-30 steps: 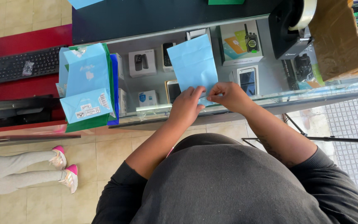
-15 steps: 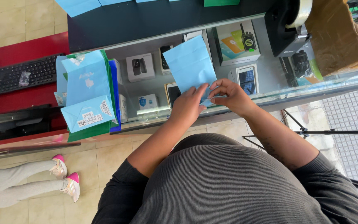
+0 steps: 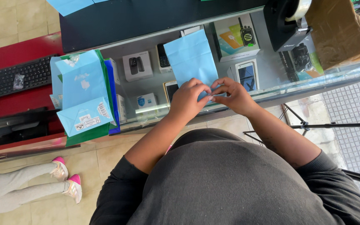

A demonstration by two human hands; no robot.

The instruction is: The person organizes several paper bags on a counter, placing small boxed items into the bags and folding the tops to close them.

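A flat light-blue paper bag [image 3: 190, 56] lies on the glass counter top [image 3: 271, 89] in front of me. My left hand [image 3: 188, 99] and my right hand [image 3: 232, 95] meet at its near edge, fingertips pinching the paper there. Both hands cover the bag's bottom end, so the fold under them is hidden. My forearms reach up from my dark grey ribbed top.
A stack of folded blue and green paper bags [image 3: 84, 93] lies at the counter's left end. Boxed phones [image 3: 137, 66] show under the glass. A black tape dispenser [image 3: 286, 25] and brown wrapped parcel [image 3: 338, 33] stand right. A keyboard [image 3: 11, 77] sits left; someone's legs in pink shoes [image 3: 65, 177] are on the floor.
My hands have drawn closer together on the bag's near edge, the left fingers curling in to meet the right. The view has shifted slightly; the bag lies in the same place.
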